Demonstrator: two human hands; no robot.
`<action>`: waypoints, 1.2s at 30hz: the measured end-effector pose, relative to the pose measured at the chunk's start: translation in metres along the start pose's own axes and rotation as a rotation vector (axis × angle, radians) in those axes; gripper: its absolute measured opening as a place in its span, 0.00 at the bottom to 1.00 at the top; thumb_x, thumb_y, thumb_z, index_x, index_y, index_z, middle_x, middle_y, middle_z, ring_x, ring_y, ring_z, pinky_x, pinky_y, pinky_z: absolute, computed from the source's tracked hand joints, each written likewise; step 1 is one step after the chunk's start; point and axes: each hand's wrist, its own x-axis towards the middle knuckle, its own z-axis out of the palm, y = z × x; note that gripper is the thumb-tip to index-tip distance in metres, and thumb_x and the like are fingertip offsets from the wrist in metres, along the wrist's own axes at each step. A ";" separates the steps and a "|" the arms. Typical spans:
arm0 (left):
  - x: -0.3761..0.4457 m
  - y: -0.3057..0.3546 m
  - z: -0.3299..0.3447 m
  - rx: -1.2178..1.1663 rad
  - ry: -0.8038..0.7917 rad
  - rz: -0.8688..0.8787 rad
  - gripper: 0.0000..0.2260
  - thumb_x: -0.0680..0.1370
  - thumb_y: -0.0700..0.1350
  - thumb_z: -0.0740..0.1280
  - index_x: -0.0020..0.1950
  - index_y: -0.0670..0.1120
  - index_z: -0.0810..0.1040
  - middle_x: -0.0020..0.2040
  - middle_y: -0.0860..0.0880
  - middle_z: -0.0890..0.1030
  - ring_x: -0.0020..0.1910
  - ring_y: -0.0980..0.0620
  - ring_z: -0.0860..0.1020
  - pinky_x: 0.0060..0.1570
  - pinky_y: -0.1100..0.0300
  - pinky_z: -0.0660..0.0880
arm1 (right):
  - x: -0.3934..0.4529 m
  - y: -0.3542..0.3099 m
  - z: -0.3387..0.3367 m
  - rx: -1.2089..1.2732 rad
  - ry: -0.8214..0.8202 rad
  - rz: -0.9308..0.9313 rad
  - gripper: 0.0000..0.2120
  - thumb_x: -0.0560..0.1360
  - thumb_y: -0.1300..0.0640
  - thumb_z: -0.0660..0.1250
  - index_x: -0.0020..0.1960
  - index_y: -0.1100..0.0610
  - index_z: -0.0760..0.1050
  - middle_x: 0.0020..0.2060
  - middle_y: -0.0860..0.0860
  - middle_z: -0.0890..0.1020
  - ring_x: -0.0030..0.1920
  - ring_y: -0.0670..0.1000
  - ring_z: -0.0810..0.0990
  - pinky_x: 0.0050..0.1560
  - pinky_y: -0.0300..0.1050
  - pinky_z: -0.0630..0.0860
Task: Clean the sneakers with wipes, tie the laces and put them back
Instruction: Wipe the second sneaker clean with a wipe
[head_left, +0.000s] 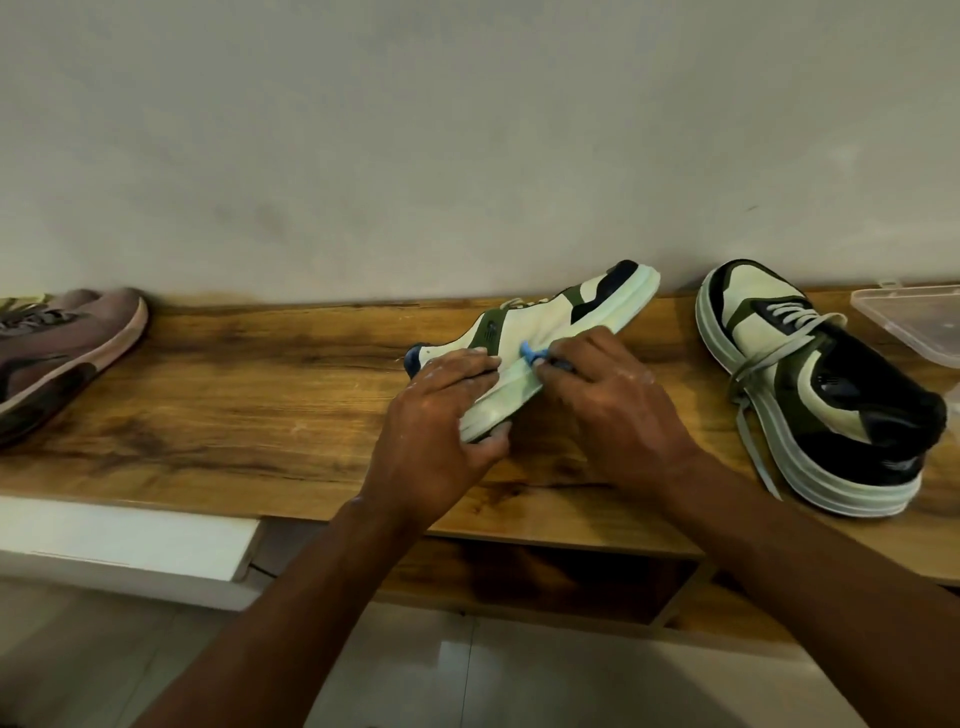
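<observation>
A white, green and black sneaker (550, 322) lies tilted on its side on the wooden shelf top (234, 395), toe toward the wall. My left hand (441, 415) grips its heel end, fingers curled over the upper and thumb under the sole. My right hand (608, 395) pinches a small blue object (535, 356), pressing it against the sole edge at the middle of the shoe. The matching sneaker (821, 384) stands upright to the right, its grey laces hanging loose over the side.
A brown-pink sneaker (62, 353) sits at the far left of the shelf top. A clear plastic box (914, 322) stands at the right edge by the wall. A white ledge (130, 540) and an open shelf compartment (545, 577) lie below.
</observation>
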 end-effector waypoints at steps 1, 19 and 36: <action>0.001 -0.001 0.000 0.001 0.002 0.002 0.24 0.72 0.46 0.81 0.66 0.43 0.83 0.67 0.49 0.82 0.69 0.53 0.77 0.69 0.50 0.75 | 0.001 0.005 0.000 -0.010 0.013 0.032 0.22 0.67 0.68 0.80 0.60 0.66 0.82 0.55 0.62 0.83 0.56 0.62 0.80 0.54 0.58 0.82; 0.000 0.000 -0.003 -0.026 -0.029 0.015 0.24 0.72 0.46 0.81 0.67 0.44 0.82 0.67 0.51 0.81 0.70 0.56 0.75 0.70 0.52 0.75 | 0.005 0.034 -0.002 -0.102 0.046 0.207 0.21 0.70 0.69 0.77 0.62 0.66 0.81 0.57 0.62 0.81 0.58 0.63 0.78 0.55 0.58 0.80; -0.008 0.006 0.003 0.115 -0.041 0.116 0.24 0.72 0.47 0.80 0.67 0.43 0.82 0.66 0.49 0.81 0.70 0.51 0.76 0.63 0.48 0.80 | 0.009 0.038 0.002 -0.015 0.076 0.342 0.18 0.72 0.72 0.72 0.61 0.65 0.82 0.55 0.61 0.81 0.56 0.62 0.78 0.52 0.60 0.82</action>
